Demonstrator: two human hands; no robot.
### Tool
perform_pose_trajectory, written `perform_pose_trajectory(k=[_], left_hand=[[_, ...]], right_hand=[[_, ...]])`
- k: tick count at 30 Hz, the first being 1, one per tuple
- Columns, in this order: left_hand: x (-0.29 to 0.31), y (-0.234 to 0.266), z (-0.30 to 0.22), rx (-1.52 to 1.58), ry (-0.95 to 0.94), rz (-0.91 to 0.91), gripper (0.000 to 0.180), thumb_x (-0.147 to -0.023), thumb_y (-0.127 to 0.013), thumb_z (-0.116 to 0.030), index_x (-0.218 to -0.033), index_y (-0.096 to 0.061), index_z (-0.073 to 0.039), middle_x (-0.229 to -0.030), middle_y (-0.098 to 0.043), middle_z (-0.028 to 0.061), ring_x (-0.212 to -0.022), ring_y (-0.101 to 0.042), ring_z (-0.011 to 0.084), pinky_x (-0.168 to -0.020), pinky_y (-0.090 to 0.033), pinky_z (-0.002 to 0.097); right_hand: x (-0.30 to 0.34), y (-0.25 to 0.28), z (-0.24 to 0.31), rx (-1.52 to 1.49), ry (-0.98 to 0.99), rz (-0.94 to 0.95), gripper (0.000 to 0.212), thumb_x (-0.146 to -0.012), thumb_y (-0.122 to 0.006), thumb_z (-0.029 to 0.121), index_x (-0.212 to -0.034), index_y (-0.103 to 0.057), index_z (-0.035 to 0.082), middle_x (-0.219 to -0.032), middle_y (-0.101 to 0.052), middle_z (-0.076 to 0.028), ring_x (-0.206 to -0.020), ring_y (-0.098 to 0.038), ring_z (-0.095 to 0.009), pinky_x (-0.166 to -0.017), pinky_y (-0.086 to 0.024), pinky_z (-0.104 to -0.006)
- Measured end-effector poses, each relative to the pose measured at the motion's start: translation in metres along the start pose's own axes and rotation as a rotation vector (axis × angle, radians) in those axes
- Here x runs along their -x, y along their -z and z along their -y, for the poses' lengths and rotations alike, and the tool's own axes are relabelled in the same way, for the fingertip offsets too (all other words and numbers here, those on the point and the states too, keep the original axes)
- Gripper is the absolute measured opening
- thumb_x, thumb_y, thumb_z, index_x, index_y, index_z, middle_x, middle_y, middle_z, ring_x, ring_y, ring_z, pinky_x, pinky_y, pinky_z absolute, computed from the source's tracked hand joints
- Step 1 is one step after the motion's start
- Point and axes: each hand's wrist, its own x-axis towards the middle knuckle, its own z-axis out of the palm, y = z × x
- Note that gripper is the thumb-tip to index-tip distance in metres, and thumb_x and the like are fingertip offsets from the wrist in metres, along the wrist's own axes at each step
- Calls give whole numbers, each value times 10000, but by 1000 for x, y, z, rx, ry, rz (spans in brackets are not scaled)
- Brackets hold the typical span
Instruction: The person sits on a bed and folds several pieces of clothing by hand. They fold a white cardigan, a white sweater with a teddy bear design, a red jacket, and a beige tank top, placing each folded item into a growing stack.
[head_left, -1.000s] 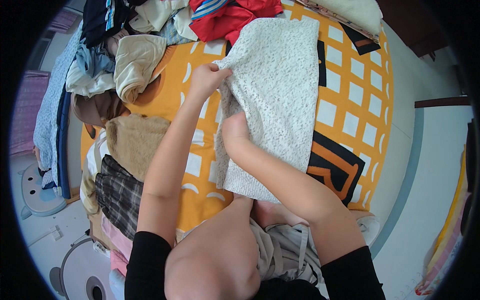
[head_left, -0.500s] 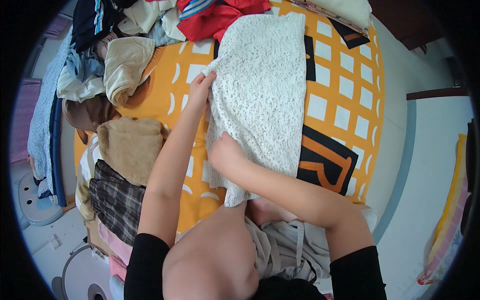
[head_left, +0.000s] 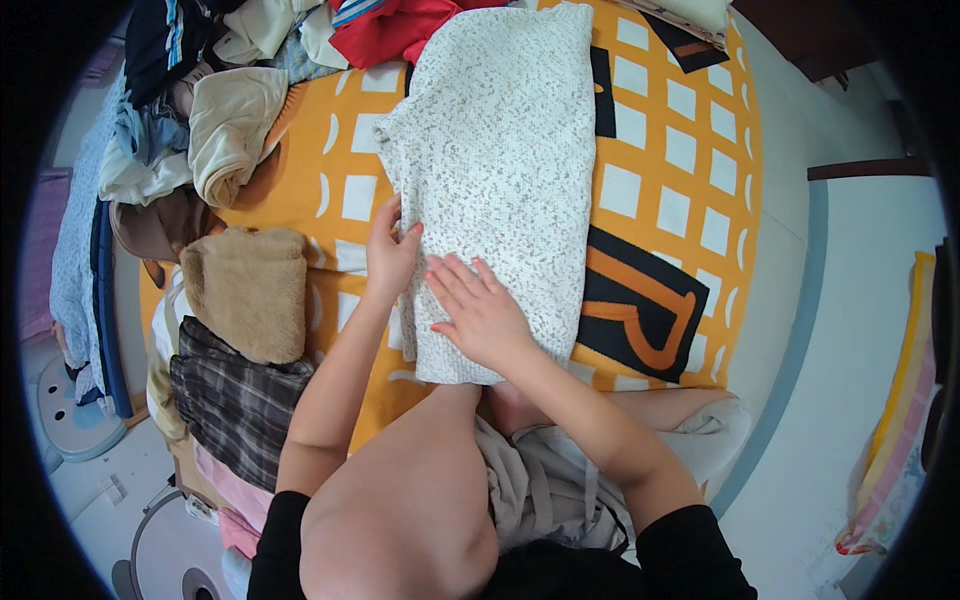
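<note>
A white knitted garment with grey specks [head_left: 500,130] lies folded into a long panel on the orange patterned bed cover, its near hem just in front of my legs. My right hand [head_left: 480,310] rests palm down on its lower part, fingers stretched out. At the garment's left edge is my left hand [head_left: 392,250], thumb and fingers apart, the thumb touching the fabric. The garment's exact kind cannot be made out in its folded state.
Left of the garment lie a folded brown fleecy piece [head_left: 248,290], dark plaid cloth [head_left: 235,400] and a rolled cream garment [head_left: 232,125]. Red clothing [head_left: 385,35] touches the far end. Folded fabric [head_left: 690,15] sits at the far right, near the bed's right edge.
My left hand has come nearer along the garment's left edge and loosened its pinch. My right hand has gone from closed to flat on the fabric. The near hem now lies straighter.
</note>
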Motion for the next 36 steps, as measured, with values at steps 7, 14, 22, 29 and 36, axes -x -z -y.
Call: perform_pose_trajectory(k=[7,14,22,29,36], left_hand=[[2,-5,-1,-398,-162,-117,493,-843,-613,-24,-1315,-475,-53,-1177,-553,163,-1070,-535,274,-903,-437,353],[-30,47,-17,-1160,-1038,512,588,-847,-547,-68,-1375,-424,-295,-1483,-312,31,-1340,-338,238,-1087,-319,426],[-74,48,-26,-1082,-1078,752,823,-685,-661,-57,-1396,-360,-345,-1520,-249,-15,-1393,-246,272,-1126,-200,545],[-73,38,-34,-844,-942,721,753,-664,-581,101,-1315,-496,-269,-1447,-388,18,-1345,-346,288,-1104,-239,555],[-78,43,-103,-448,-238,885,365,-791,-587,-39,-1154,-620,-65,-1081,-669,114,-1098,-593,309,-1028,-387,369]], right_hand=[[15,28,-37,-380,45,-215,436,-832,-581,118,-1250,-532,2,-1348,-495,-132,-1236,-473,-266,-1055,-350,-416],[43,63,-153,115,-41,-94,604,-788,-493,-24,-1362,-450,155,-1456,-375,-79,-1323,-373,-284,-1093,-311,-430],[19,54,-176,114,250,74,692,-750,-592,36,-1384,-417,250,-1510,-278,-42,-1363,-286,-329,-1122,-245,-493],[20,60,-160,-216,103,35,469,-807,-616,141,-1269,-543,174,-1398,-464,-14,-1332,-365,-279,-1118,-253,-463],[54,99,-161,-1361,-628,2,330,-893,-548,107,-1207,-560,5,-1159,-606,-133,-1035,-581,-183,-870,-497,-337]])
